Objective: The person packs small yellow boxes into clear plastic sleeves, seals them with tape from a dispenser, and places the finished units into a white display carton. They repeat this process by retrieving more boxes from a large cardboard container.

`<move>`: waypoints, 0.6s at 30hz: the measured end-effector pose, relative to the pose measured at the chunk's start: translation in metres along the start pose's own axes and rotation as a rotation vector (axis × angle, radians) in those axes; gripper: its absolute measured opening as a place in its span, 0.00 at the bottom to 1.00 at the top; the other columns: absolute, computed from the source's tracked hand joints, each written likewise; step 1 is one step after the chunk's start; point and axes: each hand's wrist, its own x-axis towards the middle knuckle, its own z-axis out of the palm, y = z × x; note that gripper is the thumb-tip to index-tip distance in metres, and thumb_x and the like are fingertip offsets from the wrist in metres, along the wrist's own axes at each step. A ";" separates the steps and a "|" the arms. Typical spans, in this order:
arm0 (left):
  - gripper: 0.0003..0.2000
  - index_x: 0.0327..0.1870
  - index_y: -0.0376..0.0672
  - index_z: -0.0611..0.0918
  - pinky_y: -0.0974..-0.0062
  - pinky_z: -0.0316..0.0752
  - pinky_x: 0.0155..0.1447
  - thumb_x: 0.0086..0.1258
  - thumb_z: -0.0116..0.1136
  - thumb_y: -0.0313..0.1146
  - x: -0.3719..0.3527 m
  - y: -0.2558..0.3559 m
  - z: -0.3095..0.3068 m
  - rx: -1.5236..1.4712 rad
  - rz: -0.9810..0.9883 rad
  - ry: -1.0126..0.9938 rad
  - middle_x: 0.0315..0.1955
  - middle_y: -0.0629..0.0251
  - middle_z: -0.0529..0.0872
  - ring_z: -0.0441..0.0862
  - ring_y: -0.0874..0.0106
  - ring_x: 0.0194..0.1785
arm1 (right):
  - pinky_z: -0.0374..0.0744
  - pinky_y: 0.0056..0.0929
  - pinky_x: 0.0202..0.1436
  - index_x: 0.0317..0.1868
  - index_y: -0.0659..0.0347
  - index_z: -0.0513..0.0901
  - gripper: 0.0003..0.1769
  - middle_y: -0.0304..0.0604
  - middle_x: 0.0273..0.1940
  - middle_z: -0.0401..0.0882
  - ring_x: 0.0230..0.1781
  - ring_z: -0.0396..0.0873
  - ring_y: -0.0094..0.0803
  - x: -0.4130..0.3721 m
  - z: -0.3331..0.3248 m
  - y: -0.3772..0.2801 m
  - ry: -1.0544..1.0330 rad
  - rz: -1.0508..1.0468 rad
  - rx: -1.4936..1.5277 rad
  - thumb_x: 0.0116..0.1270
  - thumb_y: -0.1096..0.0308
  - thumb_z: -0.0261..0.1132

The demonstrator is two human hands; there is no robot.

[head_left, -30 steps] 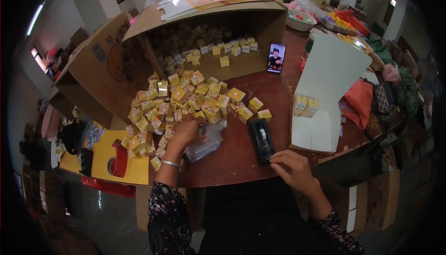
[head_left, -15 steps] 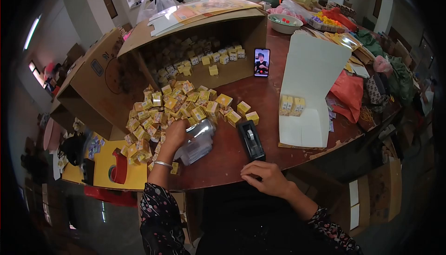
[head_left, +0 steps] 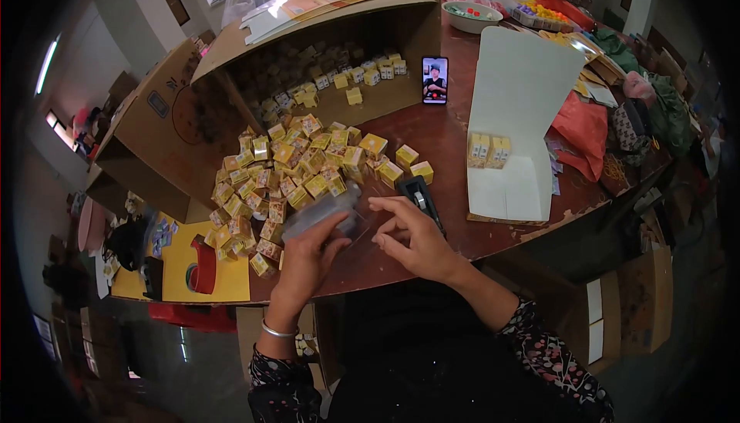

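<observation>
Moved: my right hand (head_left: 412, 234) has come up off the table edge on my side of the tape dispenser (head_left: 418, 192) and now sits just left of it. My left hand (head_left: 308, 257) has drawn back toward me and brought the bundle of clear bags (head_left: 322, 211) with it.
Left hand: wrapped around the near end of the bundle and gripping it from below, left of the tape dispenser. A thin bangle (head_left: 276, 330) is on the wrist.
Right hand: fingers spread, with thumb and forefinger at the clear film on the bundle's right edge. I can't tell whether they're pinching it or only touching.
Bundle of clear bags: tilted and raised in my left hand, just left of the tape dispenser. Its far end points into the heap.
Tape dispenser: black, lying flat on the brown table (head_left: 455, 141), its near end hidden behind my right fingers.
Yellow boxes (head_left: 297, 165): a loose heap spreading left of and beyond the tape dispenser, with the closest few just past its far end.
Cardboard carton (head_left: 154, 126): big, tipped on its side, well beyond and left of the tape dispenser, with more small boxes inside.
Phone (head_left: 435, 80): propped upright, straight beyond the tape dispenser, screen lit.
White box (head_left: 524, 91): open, just right of the tape dispenser, with a few packs standing inside.
</observation>
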 end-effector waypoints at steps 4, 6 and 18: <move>0.27 0.67 0.45 0.81 0.64 0.83 0.42 0.65 0.70 0.23 -0.018 0.023 -0.001 0.146 0.092 -0.062 0.37 0.60 0.89 0.89 0.58 0.40 | 0.87 0.26 0.43 0.65 0.67 0.74 0.19 0.49 0.59 0.76 0.41 0.88 0.28 -0.007 -0.019 -0.012 -0.273 0.327 0.141 0.76 0.75 0.64; 0.28 0.68 0.46 0.80 0.63 0.83 0.41 0.65 0.70 0.23 -0.024 0.026 0.001 0.175 0.140 -0.105 0.39 0.60 0.87 0.89 0.57 0.40 | 0.87 0.27 0.39 0.66 0.64 0.71 0.20 0.51 0.59 0.80 0.41 0.89 0.31 -0.013 -0.027 -0.014 -0.398 0.390 0.145 0.78 0.70 0.62; 0.42 0.77 0.34 0.67 0.56 0.73 0.71 0.63 0.76 0.37 -0.062 0.027 0.054 0.324 0.151 -0.132 0.70 0.49 0.77 0.77 0.49 0.70 | 0.90 0.28 0.38 0.83 0.62 0.50 0.41 0.61 0.70 0.75 0.40 0.91 0.39 -0.055 -0.028 -0.006 -0.456 0.576 0.576 0.78 0.66 0.62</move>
